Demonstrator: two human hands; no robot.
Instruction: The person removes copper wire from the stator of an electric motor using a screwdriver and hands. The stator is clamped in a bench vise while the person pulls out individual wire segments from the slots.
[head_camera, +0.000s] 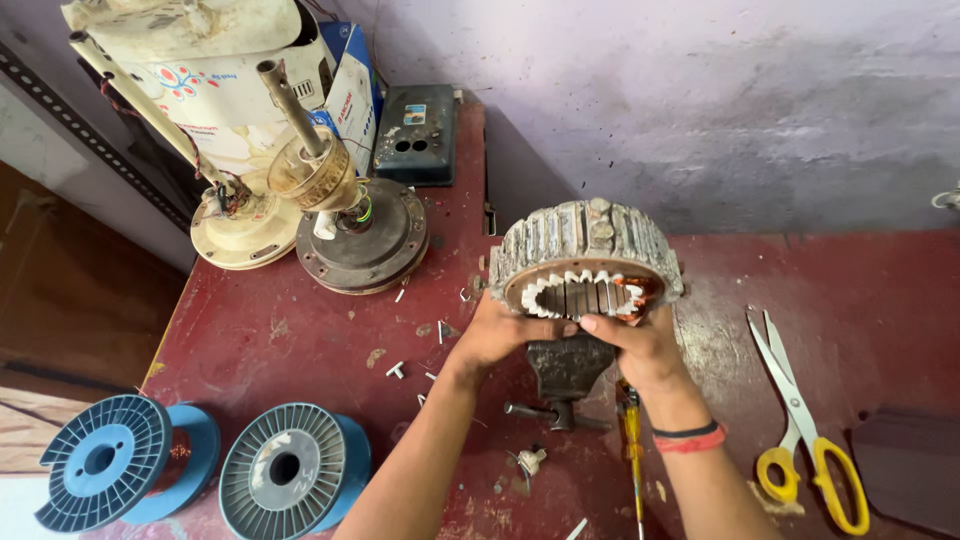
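Note:
A round metal motor stator (585, 250) with white slot liners and copper winding sits on top of a small dark bench vise (566, 372) at the middle of the red table. My left hand (500, 335) holds its lower left rim. On the lower right rim rests my right hand (640, 345), its fingertips at the slot liners; that wrist wears a black and a red band.
Two ceiling fan motors (362, 235) with rods stand at the back left, next to a dark box (415, 135). Two blue wire spools (290, 470) lie at the front left. Yellow-handled scissors (800, 420) lie right, a yellow screwdriver (633, 450) under my right forearm. Small screws dot the table (300, 330).

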